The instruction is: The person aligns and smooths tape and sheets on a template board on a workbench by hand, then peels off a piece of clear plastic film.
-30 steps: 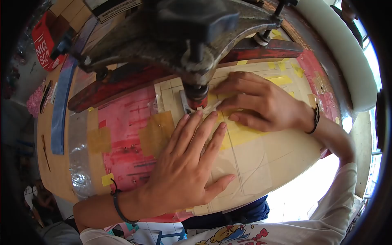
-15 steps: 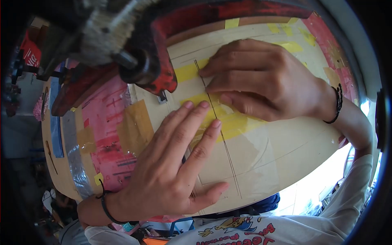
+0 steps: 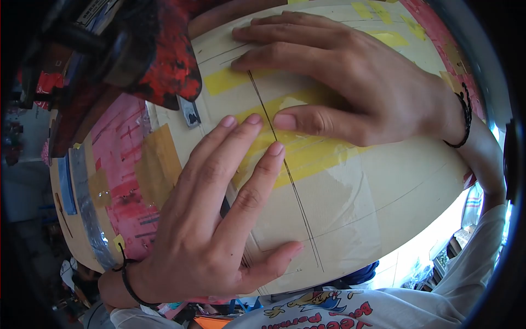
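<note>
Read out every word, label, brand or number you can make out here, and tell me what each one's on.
"Por": red lettering on the shirt; the rest of that word, and the words around it, are too distorted to read surely.
White label, upper left: print too blurred to read.
Red packaging, left: lettering unreadable.
Board: tiny marks near the lower edge, too small to read.

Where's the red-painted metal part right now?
In the head view, the red-painted metal part is at the upper left, farther up the picture than the left hand; its lower tip sits beside a small grey metal piece.
</note>
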The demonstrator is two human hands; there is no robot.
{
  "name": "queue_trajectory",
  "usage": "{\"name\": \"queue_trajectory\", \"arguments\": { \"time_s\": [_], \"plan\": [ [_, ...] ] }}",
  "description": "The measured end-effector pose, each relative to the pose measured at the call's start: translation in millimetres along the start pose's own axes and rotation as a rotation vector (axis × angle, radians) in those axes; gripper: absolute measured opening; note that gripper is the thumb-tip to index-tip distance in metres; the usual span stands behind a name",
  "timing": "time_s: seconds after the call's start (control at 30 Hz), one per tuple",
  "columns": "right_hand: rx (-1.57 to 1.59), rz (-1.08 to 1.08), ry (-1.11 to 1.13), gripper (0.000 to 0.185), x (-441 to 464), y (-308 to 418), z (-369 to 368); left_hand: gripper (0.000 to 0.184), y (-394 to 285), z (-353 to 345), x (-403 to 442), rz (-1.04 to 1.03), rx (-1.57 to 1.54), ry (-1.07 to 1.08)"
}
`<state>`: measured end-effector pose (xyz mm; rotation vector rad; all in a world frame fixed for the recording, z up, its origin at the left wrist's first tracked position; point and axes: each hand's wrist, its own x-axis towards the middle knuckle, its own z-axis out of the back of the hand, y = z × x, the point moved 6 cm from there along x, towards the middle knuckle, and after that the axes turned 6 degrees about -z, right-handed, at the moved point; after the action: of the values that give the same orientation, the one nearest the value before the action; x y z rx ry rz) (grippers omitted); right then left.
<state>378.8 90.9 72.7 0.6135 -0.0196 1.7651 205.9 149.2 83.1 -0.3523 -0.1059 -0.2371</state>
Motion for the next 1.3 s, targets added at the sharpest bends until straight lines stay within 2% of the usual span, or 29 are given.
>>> {"name": "queue_trajectory", "arguments": {
  "time_s": [0.43,0.53,0.7,0.77,0.87,1.07,1.17,1.3],
  "plan": [
    [0.003,0.06,0.194,0.078,12,6,6,0.082,1,-1,0,-0.022,-0.037,-0.123],
    [0.009,0.04,0.272,0.077,19,10,12,0.08,0,-2,0,-0.025,-0.059,-0.154],
    [-0.128,-0.039,0.153,0.064,18,5,0,0.076,2,-2,-4,-0.03,-0.106,-0.198],
    [-0.209,-0.182,0.214,0.066,13,0,3,0.073,2,-3,-6,-0.027,-0.131,-0.214],
    [-0.211,-0.238,0.267,0.072,9,-6,1,0.071,2,-3,-8,-0.02,-0.131,-0.242],
    [-0.085,-0.213,0.191,0.068,11,-1,3,0.071,1,-2,-9,-0.035,-0.129,-0.278],
    [-0.183,-0.174,0.233,0.065,9,-2,8,0.071,1,-2,-9,-0.043,-0.143,-0.285],
    [-0.143,-0.222,0.235,0.061,8,-3,7,0.07,2,-2,-10,-0.046,-0.149,-0.306]
  ]
}}
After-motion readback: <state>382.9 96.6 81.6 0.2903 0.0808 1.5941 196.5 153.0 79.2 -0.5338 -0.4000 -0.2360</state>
